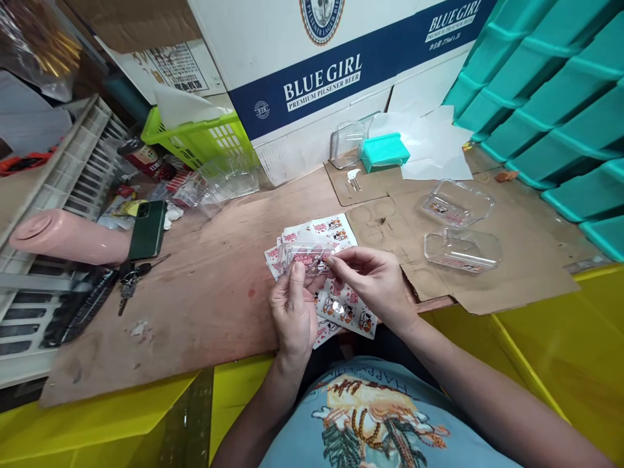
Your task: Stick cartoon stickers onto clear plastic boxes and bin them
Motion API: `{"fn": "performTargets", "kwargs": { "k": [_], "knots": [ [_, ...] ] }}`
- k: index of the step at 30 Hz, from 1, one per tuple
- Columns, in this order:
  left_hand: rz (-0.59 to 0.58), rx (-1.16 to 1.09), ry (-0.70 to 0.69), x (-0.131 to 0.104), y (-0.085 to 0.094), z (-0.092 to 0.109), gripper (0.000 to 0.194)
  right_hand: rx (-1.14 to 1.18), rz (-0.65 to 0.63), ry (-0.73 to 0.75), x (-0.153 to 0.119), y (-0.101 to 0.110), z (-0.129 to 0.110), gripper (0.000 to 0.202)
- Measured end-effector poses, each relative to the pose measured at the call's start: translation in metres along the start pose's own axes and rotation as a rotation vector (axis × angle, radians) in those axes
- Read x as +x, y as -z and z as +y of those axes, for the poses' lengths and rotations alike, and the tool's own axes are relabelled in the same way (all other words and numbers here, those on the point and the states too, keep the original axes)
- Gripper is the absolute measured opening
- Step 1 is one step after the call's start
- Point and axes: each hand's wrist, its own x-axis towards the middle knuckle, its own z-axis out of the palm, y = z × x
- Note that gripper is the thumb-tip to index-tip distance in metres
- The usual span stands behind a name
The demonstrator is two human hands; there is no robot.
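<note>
My left hand (295, 309) grips a small clear plastic box (287, 255), thumb on its near side. Pink lettering and a cartoon animal show on the box's face. At its right end, the thumb and forefinger of my right hand (375, 279) are pinched together by the cartoon animal; whatever is between the fingertips is too small to make out. Below and behind my hands lie several white sticker sheets (346, 312) printed with cartoon animals and pink lettering, partly hidden by them.
Two clear plastic boxes (462, 250) with stickers rest on cardboard (511, 279) at right. Behind are a turquoise box (385, 153) and stacked turquoise bins (550, 117). A pink bottle (68, 237), dark green phone (147, 229), keys (128, 279) and green basket (205, 140) stand left.
</note>
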Motion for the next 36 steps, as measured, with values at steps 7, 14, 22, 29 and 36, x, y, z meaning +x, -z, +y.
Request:
{"fn": "performTargets", "kwargs": {
  "k": [7,14,22,29,36],
  "knots": [
    [0.02,-0.023,-0.048,-0.004,-0.004,-0.006,0.016,-0.241,0.031,0.171,0.002,0.006,0.01,0.022],
    [0.017,-0.024,-0.076,-0.004,-0.011,0.002,0.018,-0.609,0.177,0.401,0.005,0.034,0.003,0.025],
    [-0.051,-0.118,-0.052,-0.021,-0.026,0.002,0.017,-0.319,0.019,0.241,-0.002,0.007,-0.001,0.058],
    [-0.075,-0.149,0.062,-0.018,-0.034,-0.004,0.018,-0.296,0.127,0.338,-0.013,0.003,0.017,0.039],
    [-0.331,0.23,0.046,0.003,-0.015,0.016,0.054,-0.695,0.394,0.53,-0.008,0.105,-0.005,0.039]
  ]
}}
